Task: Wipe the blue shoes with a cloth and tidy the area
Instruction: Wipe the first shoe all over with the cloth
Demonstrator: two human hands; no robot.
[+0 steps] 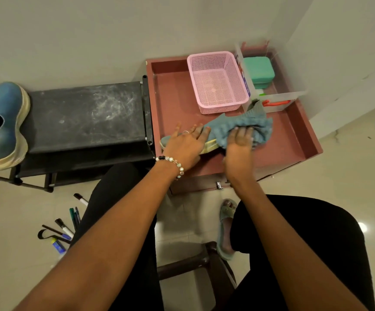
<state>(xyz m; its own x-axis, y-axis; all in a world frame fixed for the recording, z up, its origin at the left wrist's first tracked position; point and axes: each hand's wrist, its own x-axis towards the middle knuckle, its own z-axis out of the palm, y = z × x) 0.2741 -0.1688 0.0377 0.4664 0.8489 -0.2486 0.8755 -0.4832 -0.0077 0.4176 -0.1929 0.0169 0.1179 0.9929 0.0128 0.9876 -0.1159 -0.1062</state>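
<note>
Nearest me, below both wrists, a handful of dark plastic markers (66,228) lies scattered on the pale tiled floor; I judge that is the tidying still to come.

I am in the wiping step. My left hand (185,145) lies flat with fingers spread on the blue fabric slip-on shoe with a cream rubber sole (206,147), pinning it on its side to the reddish-brown tray-like surface (278,142). Just to the right of that grip, my right hand (240,143) presses the bumpy blue-grey knitted cloth (244,125) down over the shoe's far end, fingers nearly straight on top of it and not curled round it. The cloth looks soft and thick, bunched in folds; the sole's edge, peeking out between my hands, looks firm and ridged.

The next move, as I judge it, calls for a steady hold from the left while the right drags the cloth along the upper and sole.

Beyond the grip stands a pink perforated plastic basket (218,63), rigid and square, and beside it a clear plastic bin (294,95) holding a teal lidded box (258,70). Far to the left, the second blue fabric shoe (4,122) rests at the end of a black dusty rack shelf (83,113), still to be wiped, as far as I can judge.
</note>
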